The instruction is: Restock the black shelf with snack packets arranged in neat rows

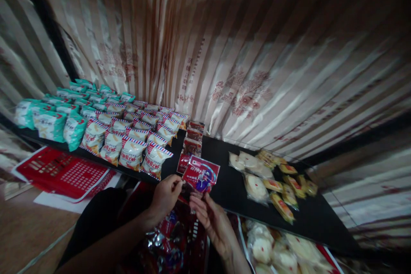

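A shiny red snack packet (201, 173) with a purple figure on it is tilted up in front of me, just above the edge of the black shelf (221, 154). My left hand (165, 197) pinches its lower left edge, with the fingers closed. At its bottom edge, my right hand (213, 218) holds it between thumb and loosely bent fingers. The packet's dark lower part is partly hidden by my fingers. Behind it, a short row of similar red packets (192, 139) runs back along the shelf. Below my hands lies a heap of red packets (170, 237), dim and blurred.
White-and-red snack bags (131, 152) and teal bags (51, 124) stand in rows on the left. Bagged round white buns (256, 186) and yellow packets (282, 207) lie on the right. A red basket (69, 171) sits low left; more bagged buns (261, 248) fill another below the shelf.
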Demonstrator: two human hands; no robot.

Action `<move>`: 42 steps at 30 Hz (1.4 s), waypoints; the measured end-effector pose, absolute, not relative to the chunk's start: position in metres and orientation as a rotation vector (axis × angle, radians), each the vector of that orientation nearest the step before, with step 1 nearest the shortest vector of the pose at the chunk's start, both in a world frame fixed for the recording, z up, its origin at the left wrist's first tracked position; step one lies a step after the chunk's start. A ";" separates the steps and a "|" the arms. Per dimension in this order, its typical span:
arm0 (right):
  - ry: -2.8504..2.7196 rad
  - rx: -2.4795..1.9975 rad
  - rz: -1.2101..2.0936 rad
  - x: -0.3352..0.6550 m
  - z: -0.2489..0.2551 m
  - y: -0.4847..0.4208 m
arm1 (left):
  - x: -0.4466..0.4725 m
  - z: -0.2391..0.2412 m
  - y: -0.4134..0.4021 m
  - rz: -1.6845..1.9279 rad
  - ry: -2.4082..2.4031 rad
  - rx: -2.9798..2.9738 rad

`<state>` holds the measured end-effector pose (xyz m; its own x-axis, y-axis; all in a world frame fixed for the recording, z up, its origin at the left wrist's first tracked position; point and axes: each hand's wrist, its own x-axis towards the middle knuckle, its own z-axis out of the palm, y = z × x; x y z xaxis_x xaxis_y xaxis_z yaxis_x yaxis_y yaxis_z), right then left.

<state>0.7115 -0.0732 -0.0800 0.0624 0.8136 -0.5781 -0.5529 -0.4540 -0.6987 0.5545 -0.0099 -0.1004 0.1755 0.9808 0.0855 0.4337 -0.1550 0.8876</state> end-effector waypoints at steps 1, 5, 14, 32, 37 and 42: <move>-0.400 -1.349 1.585 0.712 -0.085 -0.069 | 0.557 -0.103 -0.004 0.933 1.402 1.729; -0.869 -1.621 1.395 0.721 -0.103 -0.048 | 0.565 -0.115 0.012 0.925 1.570 1.812; -1.525 -2.085 0.856 0.733 -0.116 -0.012 | 0.575 -0.128 0.026 0.623 1.690 1.883; -1.565 -2.371 0.396 0.724 -0.121 -0.015 | 0.579 -0.132 0.024 0.630 1.696 2.097; -1.678 -2.113 0.146 0.723 -0.132 -0.019 | 0.574 -0.128 0.013 0.682 1.530 2.330; -1.707 -2.042 0.208 0.722 -0.144 -0.015 | 0.574 -0.136 0.013 0.657 1.534 2.348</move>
<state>0.7219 -0.0147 -0.1443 0.2154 0.9602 0.1778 0.8894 -0.1177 -0.4416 0.5744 0.0126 -0.1362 0.3399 0.9123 0.2284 0.7946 -0.4085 0.4491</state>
